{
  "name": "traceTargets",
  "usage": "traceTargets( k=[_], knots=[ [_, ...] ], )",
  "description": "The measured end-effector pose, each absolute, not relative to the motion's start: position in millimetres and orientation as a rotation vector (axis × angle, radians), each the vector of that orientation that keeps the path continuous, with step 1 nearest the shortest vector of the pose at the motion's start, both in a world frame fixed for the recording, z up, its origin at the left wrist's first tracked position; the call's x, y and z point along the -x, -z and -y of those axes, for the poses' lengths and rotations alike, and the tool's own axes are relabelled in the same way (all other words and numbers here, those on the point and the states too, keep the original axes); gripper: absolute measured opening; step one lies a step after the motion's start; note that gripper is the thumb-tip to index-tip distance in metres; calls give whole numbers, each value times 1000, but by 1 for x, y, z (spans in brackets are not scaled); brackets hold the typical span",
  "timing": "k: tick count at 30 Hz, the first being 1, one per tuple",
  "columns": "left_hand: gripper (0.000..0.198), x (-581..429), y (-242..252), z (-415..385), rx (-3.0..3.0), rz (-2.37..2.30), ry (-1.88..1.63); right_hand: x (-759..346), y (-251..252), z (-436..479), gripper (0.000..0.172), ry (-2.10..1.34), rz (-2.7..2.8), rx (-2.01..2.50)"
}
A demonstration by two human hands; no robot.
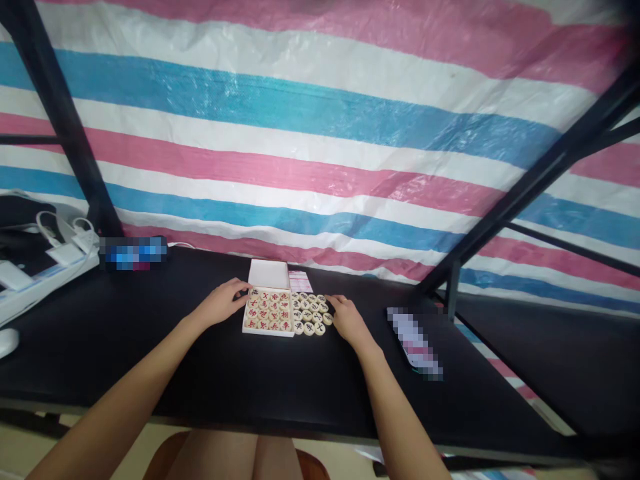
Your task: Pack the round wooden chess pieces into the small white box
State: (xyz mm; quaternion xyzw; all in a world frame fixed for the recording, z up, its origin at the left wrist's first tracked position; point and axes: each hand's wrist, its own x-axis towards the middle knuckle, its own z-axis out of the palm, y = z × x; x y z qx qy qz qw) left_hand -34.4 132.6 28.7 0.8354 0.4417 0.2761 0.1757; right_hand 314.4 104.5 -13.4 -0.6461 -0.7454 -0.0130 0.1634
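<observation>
A white open box [269,333] on the black table holds rows of Chinese chess pieces [274,315], mostly with red characters and one dark-marked piece at the far left corner. My left hand [227,300] is at the box's upper left edge, thumb and fingers apart, fingertips touching or very near the rim. Right beside the box lie several loose Chinese chess pieces [309,315] with black characters, set in rows, flat on the table. My right hand [346,319] rests at their right side, fingers stretched towards the far right pieces; its fingertips are partly hidden. The white lid [269,274] lies behind the box.
A pink and white paper slip [300,281] lies behind the loose pieces. A phone [414,343] is on the right. At the left are a blurred dark object [134,253], a power strip with white plugs [65,250] and a white mouse [8,342]. Black posts [70,127] and a striped sheet enclose the table [240,383].
</observation>
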Motion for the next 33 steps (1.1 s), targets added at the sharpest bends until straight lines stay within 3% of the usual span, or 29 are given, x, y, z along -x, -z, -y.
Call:
traceTargets(
  k=[13,33],
  knots=[
    [32,30,-28,-129,-2403,-1226,-754,-307,9,-102,49,105,2145,1895],
    [34,20,-35,-120,-2713,-1291,-679,-311,12,-104,51,-39,1998,1763]
  ],
)
